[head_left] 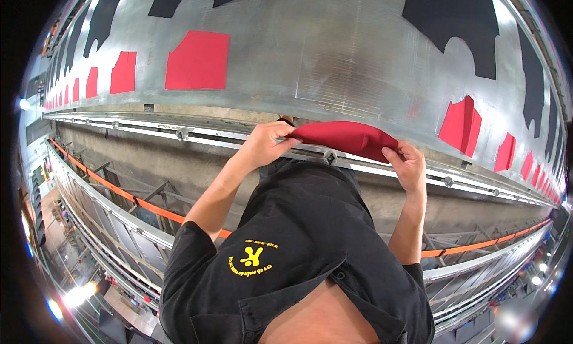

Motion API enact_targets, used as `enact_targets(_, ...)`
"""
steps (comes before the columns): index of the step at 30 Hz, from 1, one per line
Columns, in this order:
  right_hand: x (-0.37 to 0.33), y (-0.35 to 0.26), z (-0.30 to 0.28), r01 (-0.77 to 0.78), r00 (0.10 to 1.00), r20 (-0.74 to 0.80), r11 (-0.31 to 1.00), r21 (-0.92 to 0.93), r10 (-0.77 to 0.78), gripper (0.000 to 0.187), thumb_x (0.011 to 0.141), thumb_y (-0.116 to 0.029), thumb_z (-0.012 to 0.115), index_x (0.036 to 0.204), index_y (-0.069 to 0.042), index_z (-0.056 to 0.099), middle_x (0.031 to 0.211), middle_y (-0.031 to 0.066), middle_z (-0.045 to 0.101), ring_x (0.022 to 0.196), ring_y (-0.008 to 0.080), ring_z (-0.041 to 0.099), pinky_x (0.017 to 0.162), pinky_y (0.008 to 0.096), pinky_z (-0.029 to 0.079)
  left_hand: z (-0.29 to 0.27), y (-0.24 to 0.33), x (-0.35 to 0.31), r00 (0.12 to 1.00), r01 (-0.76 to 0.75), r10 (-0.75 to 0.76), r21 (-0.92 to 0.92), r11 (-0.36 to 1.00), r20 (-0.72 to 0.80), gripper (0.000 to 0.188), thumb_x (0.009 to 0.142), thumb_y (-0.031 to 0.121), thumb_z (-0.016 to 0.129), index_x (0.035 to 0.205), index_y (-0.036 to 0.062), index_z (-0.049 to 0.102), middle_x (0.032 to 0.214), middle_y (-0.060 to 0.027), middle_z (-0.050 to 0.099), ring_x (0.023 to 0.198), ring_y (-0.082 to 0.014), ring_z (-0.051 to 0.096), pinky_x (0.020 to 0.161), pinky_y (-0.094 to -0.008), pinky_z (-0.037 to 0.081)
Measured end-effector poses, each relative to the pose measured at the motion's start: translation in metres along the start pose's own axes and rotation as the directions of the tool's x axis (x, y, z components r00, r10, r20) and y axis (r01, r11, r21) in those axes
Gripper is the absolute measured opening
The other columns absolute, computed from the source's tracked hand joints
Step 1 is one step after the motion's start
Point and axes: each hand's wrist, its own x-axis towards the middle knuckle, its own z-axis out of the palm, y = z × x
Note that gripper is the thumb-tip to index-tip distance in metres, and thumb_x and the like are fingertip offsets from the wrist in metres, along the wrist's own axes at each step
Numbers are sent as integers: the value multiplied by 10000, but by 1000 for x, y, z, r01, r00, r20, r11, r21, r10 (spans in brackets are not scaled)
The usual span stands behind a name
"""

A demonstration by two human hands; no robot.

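Observation:
A red piece of cut fabric is stretched sideways between my two hands, over the near edge of a long metal table. My left hand pinches its left end between thumb and fingers. At the other end, my right hand grips the near corner, thumb on top. The cloth bows upward in the middle, and its far side hangs from view. Flat on the table to the left lies a similar red panel; another red panel, slightly creased, lies to the right.
Black fabric pieces with curved cut-outs lie farther back, and more red panels run in a row along both sides. A metal rail with round knobs follows the table's near edge. Behind me stretches an orange bar beside another long table.

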Motion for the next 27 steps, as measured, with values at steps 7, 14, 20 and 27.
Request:
enact_targets(7,65,57,25,-50,988,-149,988,-144,28,225,974,-173,739,1108,7,748,771,-4,677,710,71,549,663,259,469,17,-46,65,987,144,-142,30,989,-75,284,927,256,769,1020,-8,725,828,-151,658,732,-289,617,690,-369,486)
enact_targets(14,134,69,20,-68,990,-126,998,-12,66,232,990,-202,736,1094,4,752,803,-17,681,737,51,593,692,268,549,-7,-71,141,978,209,-204,277,938,-48,346,915,337,760,1057,21,756,956,-158,741,857,-299,712,775,-387,535)
enact_targets(20,172,72,9,-79,989,-128,997,-22,76,261,990,-236,744,1094,3,750,774,-11,648,736,59,598,679,277,571,-23,-76,171,967,251,-254,270,929,-25,328,916,374,747,1025,67,774,956,-133,756,897,-312,716,794,-424,540)
enact_targets(27,201,70,1,-32,990,-139,999,-24,28,279,982,-258,754,1067,8,748,777,-7,647,737,66,608,684,294,598,-33,-71,192,949,310,-312,312,898,-43,296,930,377,727,1024,103,788,960,-103,768,927,-290,723,814,-419,550)
